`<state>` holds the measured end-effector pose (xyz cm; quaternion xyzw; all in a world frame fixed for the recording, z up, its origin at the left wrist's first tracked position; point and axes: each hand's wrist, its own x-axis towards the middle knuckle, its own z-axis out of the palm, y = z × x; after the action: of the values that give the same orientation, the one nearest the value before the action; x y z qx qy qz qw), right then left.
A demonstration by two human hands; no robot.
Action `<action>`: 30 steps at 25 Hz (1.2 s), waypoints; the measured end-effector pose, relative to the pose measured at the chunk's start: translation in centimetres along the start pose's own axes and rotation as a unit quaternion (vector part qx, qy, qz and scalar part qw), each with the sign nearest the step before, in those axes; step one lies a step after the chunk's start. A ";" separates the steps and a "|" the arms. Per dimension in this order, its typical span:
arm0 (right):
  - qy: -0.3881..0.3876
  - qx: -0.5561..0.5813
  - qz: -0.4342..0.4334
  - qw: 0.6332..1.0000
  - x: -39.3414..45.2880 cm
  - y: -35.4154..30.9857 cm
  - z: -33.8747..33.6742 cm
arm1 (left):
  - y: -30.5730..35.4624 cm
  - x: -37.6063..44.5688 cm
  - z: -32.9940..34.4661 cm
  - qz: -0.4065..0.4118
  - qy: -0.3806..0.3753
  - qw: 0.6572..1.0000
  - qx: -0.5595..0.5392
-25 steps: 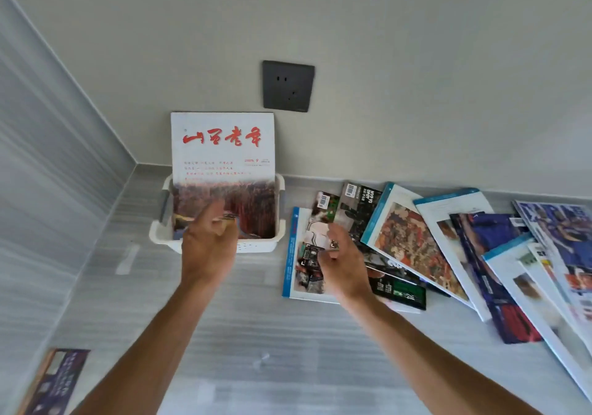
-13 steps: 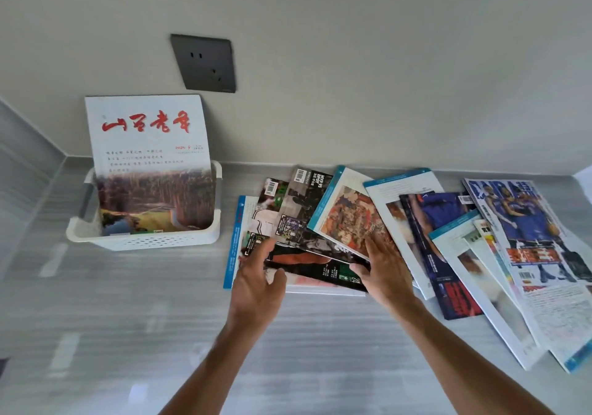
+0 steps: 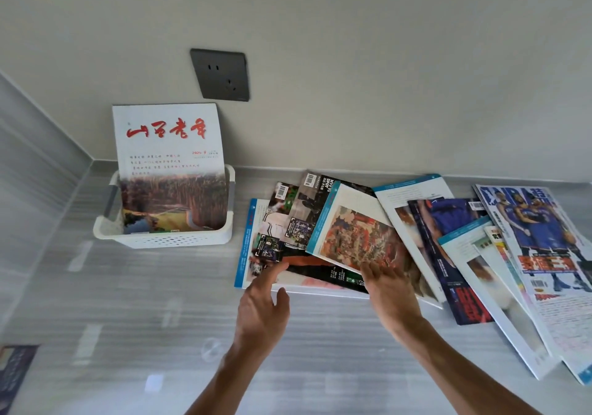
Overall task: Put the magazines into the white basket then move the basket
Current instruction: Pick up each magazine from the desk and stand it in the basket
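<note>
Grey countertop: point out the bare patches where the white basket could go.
Bare grey countertop runs in front of the white perforated plastic basket and left of the left hand. A narrow gap separates basket from the fanned magazines. The right side is crowded.

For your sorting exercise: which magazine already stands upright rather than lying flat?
The white magazine with red calligraphy. It alone stands in the white basket, leaning against the wall; the others lie fanned flat on the counter.

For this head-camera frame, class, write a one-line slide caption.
Both hands, left and right, reach into fanned magazines beside a white basket already holding one upright magazine.
</note>
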<state>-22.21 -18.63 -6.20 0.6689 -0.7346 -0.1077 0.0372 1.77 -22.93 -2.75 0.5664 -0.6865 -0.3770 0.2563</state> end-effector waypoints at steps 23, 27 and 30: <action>-0.151 0.792 0.165 0.569 6.2 -13.6 -12.5 | -5.0 1.4 -18.0 -0.094 0.062 0.861 -0.495; -0.073 0.760 0.156 0.626 8.5 -15.6 -15.0 | -5.8 3.0 -19.5 -0.060 0.164 0.901 -0.398; 0.001 0.796 0.125 0.592 11.8 -17.4 -18.8 | -3.7 6.4 -22.3 -0.003 0.262 0.908 -0.326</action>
<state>-2.77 -33.81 7.42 0.3344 -0.6043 0.5260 -0.4964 19.84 -34.53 6.76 0.5319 -0.4313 -0.4189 0.5963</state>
